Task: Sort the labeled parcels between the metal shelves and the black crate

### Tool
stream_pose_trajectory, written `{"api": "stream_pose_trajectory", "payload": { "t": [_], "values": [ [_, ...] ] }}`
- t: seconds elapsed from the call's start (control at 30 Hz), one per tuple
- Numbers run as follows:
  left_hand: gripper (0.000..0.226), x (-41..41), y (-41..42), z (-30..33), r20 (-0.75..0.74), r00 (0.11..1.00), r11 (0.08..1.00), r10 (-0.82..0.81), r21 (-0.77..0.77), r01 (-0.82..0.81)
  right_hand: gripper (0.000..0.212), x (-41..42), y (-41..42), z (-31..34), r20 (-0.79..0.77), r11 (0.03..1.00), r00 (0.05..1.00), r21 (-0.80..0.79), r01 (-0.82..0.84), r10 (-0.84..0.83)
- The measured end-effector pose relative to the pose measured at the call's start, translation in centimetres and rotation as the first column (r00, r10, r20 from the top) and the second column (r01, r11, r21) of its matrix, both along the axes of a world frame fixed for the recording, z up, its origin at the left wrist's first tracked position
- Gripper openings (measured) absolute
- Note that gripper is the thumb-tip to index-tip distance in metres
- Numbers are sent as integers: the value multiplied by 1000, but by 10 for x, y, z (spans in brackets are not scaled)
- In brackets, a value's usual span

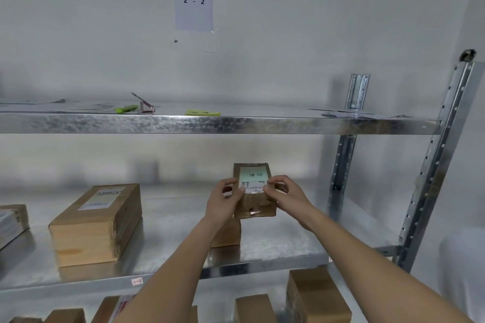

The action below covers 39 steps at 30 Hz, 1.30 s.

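Observation:
A small brown cardboard parcel (pixel 254 193) with a white and green label on top is held over the middle metal shelf (pixel 168 220). My left hand (pixel 224 200) grips its left side and my right hand (pixel 284 194) pinches its right side near the label. Under it on the shelf sits another small parcel (pixel 228 235), partly hidden by my left forearm. A larger labeled parcel (pixel 97 223) stands to the left. The black crate is out of view.
The top shelf (pixel 210 123) carries a green marker (pixel 127 108), a metal clip, a yellow-green note and loose papers. A sheet marked "2 - 2" (pixel 193 2) hangs on the wall. Several parcels (pixel 315 296) fill the lower shelf. Steel uprights (pixel 433 165) stand at right.

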<state>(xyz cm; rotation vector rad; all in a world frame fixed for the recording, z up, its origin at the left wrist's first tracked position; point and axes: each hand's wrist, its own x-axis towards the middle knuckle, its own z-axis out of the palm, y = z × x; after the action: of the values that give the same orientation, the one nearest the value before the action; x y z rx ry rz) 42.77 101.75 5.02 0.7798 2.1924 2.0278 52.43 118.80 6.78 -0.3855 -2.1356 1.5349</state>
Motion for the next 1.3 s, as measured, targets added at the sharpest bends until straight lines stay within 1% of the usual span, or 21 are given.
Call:
{"api": "stream_pose_trajectory", "payload": {
  "t": [0.07,0.17,0.23,0.3,0.43,0.63,0.77,0.97,1.07,1.13,1.2,1.3],
  "values": [
    [42,0,-7,-2,-18,1000,1000,-26,-16,25,31,0,-8,-1,17,1000,1000,25,11,-11],
    [54,0,-19,-7,-2,999,998,-53,-33,53,55,4,-24,-2,55,998,998,60,9,-13],
    [62,2,-28,-10,32,997,997,-75,-33,76,65,6,-35,-5,82,997,997,81,10,-16],
    [62,6,-37,-15,69,993,995,-93,-24,95,67,8,-46,-9,110,997,994,79,-6,-3],
    [63,12,-56,-22,98,991,996,-87,5,87,61,16,-66,-9,133,998,990,51,-47,40],
    [59,26,-88,-23,149,988,996,-49,80,37,67,22,-89,-11,156,995,985,56,-87,78],
    [56,44,-117,-18,157,987,995,-26,101,11,69,28,-115,-12,155,988,981,82,-130,116],
    [50,89,-180,-18,149,986,988,77,119,-95,70,45,-168,-18,181,947,962,211,-243,206],
    [51,111,-222,-25,153,974,979,169,90,-184,71,52,-205,-25,202,921,939,221,-322,280],
    [52,124,-257,-32,139,957,962,256,60,-266,75,56,-235,-30,202,890,911,220,-399,359],
    [52,138,-294,-37,132,933,939,335,37,-343,83,59,-270,-35,196,851,869,191,-489,455],
    [51,163,-353,-38,175,892,904,416,31,-427,103,63,-331,-43,208,782,802,189,-595,560]
  ]
}}
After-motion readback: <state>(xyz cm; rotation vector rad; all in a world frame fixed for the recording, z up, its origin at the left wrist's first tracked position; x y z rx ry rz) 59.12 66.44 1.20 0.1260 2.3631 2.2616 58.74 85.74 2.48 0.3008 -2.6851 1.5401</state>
